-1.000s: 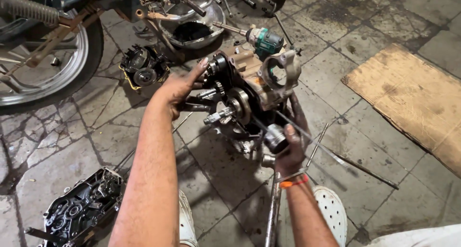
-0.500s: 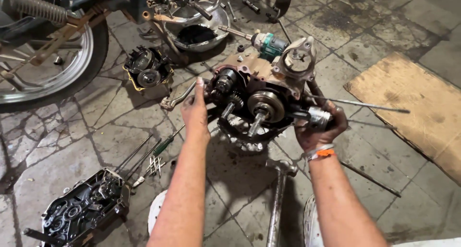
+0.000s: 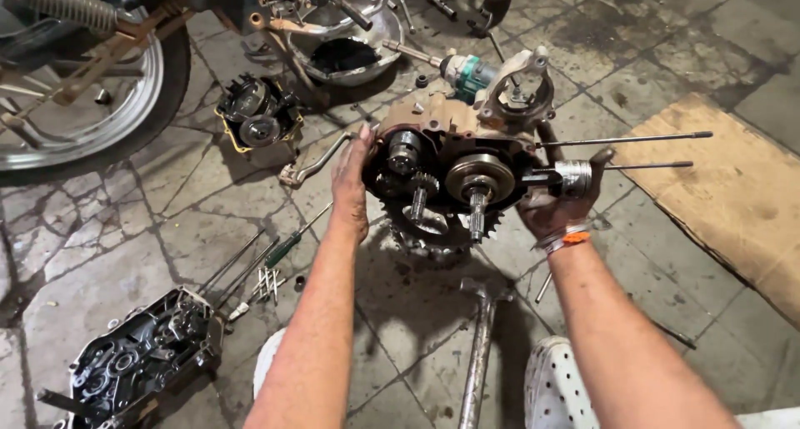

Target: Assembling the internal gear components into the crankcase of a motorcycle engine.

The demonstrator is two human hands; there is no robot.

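A greasy motorcycle engine block (image 3: 454,158) with exposed gears, shafts and a sprocket stands on the tiled floor in the middle of the head view. My left hand (image 3: 350,175) presses flat against its left side. My right hand (image 3: 557,200) grips its right side by the piston (image 3: 573,179). Two long studs (image 3: 633,139) stick out to the right above that hand.
A hammer (image 3: 479,337) lies between my white shoes. An engine cover (image 3: 137,358) sits at lower left, screwdrivers (image 3: 283,250) near it. A motorcycle wheel (image 3: 75,87) is upper left, a pan of dark oil (image 3: 342,54) at top, cardboard (image 3: 733,187) at right.
The engine block has been turned and set more upright, studs now pointing right. My right hand moved from below it to its right side; my left hand stayed on its left side.
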